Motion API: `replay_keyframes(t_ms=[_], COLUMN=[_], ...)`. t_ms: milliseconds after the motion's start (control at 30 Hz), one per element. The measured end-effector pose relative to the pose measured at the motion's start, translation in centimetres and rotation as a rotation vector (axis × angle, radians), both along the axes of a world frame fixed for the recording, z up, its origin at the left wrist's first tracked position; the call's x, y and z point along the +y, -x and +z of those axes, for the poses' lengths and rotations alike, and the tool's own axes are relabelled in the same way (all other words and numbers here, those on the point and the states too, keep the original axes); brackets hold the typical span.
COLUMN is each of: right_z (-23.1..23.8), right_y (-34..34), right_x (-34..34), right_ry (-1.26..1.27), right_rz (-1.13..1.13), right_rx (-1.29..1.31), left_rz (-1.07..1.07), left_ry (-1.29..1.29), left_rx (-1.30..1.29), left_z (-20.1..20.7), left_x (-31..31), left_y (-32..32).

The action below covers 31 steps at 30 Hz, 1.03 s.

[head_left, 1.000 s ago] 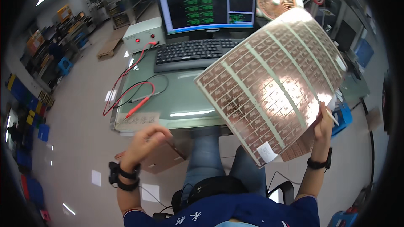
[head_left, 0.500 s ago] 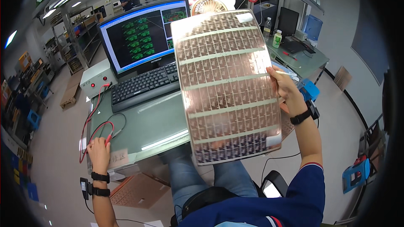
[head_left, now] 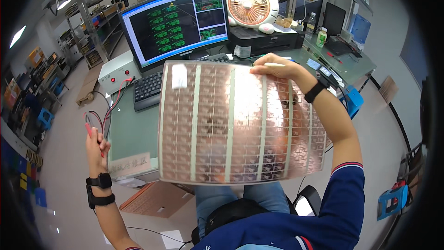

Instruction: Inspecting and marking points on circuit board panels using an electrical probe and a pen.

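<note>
Overhead, we are holding up a large, thin copper-coloured flexible circuit sheet [head_left: 240, 122], ruled with pale strips, above the near edge of the green-topped bench [head_left: 134, 132]. Our right hand [head_left: 277, 68] is pinching the sheet's far edge, fingers curled over it. Our left hand [head_left: 96, 142], off the bench's left edge and well apart from the sheet, is closing around red test probes [head_left: 89, 130] with red leads. Behind the sheet, a black keyboard [head_left: 148, 90] and a lit monitor [head_left: 178, 25] are sitting toward the bench's far edge.
</note>
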State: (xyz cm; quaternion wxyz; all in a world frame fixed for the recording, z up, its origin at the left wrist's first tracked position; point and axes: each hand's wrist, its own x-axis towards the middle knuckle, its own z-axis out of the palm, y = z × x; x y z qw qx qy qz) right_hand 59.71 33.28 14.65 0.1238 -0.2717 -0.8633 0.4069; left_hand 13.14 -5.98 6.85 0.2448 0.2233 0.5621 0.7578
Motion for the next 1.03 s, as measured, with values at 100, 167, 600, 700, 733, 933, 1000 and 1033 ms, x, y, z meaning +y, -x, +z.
replay_keyframes(t_ms=[100, 167, 600, 700, 733, 933, 1000, 1033], right_z=[-0.3, -1.2, -7.4, -7.7, -8.1, -10.4, -11.9, -12.3], right_y=[4.4, 6.2, 10.9, 10.5, 10.5, 11.0, 11.1, 11.2], right_x=[-1.3, -0.6, 1.3, 0.6, 0.5, 0.8, 2.1, 2.8], right_ry=[0.05, 0.082, -0.348, -0.327, -0.317, -0.294, -0.367, -0.382], right_rz=[0.237, 0.254, 0.18, 0.113, 0.101, 0.064, 0.078, 0.1], right_rx=[-0.075, -0.182, -0.313, -0.313, -0.295, -0.161, -0.073, -0.036], left_rz=[-0.08, -0.214, -0.597, -0.66, -0.697, -0.859, -0.866, -0.956], left_ry=[-0.262, -0.429, -0.385, -0.312, -0.279, -0.002, 0.098, 0.085], left_rx=[-0.284, -0.407, -0.175, -0.094, -0.059, -0.013, 0.018, 0.088], left_z=[1.3, 1.6, 2.1, 1.1, 0.6, -1.7, -2.2, -2.8], left_x=[-0.5, 0.4, 12.5, 15.1, 15.9, 18.8, 19.5, 20.3], left_y=[0.2, 0.3, -4.9, -5.2, -4.7, -3.1, -2.3, -1.5])
